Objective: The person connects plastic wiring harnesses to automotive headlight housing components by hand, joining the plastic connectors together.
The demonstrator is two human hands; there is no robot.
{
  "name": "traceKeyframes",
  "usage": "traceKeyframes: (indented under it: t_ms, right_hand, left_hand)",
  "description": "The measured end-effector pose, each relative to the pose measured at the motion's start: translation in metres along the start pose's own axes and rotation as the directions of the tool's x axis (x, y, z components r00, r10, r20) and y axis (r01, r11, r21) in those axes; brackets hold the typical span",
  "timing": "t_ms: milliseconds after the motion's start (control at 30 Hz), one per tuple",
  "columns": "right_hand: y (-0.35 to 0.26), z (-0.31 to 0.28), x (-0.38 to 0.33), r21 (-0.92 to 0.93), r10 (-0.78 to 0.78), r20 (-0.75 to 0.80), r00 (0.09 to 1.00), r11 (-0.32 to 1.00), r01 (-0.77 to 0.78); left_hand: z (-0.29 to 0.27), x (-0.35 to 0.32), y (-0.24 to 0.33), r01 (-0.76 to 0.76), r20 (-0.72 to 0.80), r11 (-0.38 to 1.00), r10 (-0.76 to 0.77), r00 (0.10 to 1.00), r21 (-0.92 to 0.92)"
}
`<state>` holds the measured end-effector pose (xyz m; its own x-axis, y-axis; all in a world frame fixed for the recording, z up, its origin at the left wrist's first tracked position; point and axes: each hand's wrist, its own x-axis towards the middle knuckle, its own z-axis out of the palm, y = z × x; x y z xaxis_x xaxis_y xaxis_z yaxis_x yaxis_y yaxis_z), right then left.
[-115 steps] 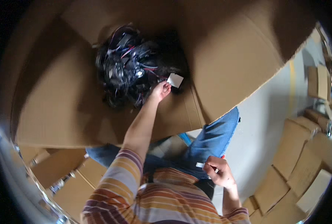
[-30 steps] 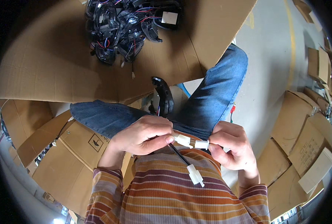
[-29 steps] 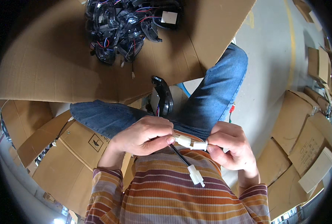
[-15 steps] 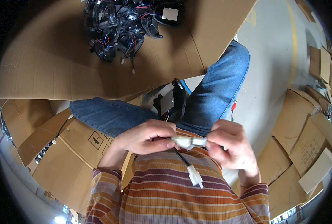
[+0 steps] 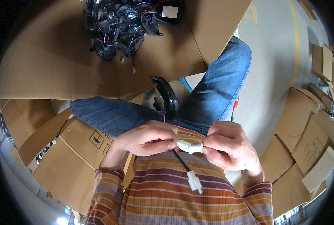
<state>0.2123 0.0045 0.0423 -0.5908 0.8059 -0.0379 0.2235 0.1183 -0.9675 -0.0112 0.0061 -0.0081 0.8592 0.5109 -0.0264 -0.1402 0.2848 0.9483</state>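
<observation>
Hands meeting at your chest, your left hand [image 5: 146,138] and right hand [image 5: 230,146] each pinching an end of 1 white plug [image 5: 188,146], black wire [image 5: 180,160] dangling to a second plug [image 5: 194,182], cable heap [image 5: 125,26] on cardboard [image 5: 54,63] beyond your knees.

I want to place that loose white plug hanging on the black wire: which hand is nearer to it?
Left. The dangling white plug hangs below both hands on its black wire, which leads up under the left hand; the right hand sits farther, up and right.
</observation>
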Motion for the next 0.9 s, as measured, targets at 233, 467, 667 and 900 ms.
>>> traceKeyframes:
  t_ms: [233, 467, 667, 900]
  right_hand:
    - [-0.004, 0.007, -0.004, -0.204, 0.001, -0.005, 1.0, 0.979, -0.002]
    - [0.0, 0.01, -0.007, -0.172, 0.044, 0.006, 0.999, 0.984, -0.042]
    - [-0.001, 0.019, -0.009, -0.169, -0.014, 0.046, 0.999, 0.985, 0.022]
    - [0.011, 0.048, -0.017, -0.103, -0.016, 0.084, 0.996, 0.994, 0.025]
  left_hand:
    - [0.002, 0.004, -0.004, -0.018, 0.115, 0.999, 0.022, 0.993, -0.03]
    - [0.004, 0.003, 0.0, 0.004, 0.051, 0.999, -0.001, 0.999, -0.047]
    - [0.01, -0.012, 0.002, 0.062, 0.049, 0.996, -0.059, 0.997, -0.065]
    - [0.029, -0.049, 0.002, 0.277, -0.05, 0.956, -0.282, 0.958, -0.093]
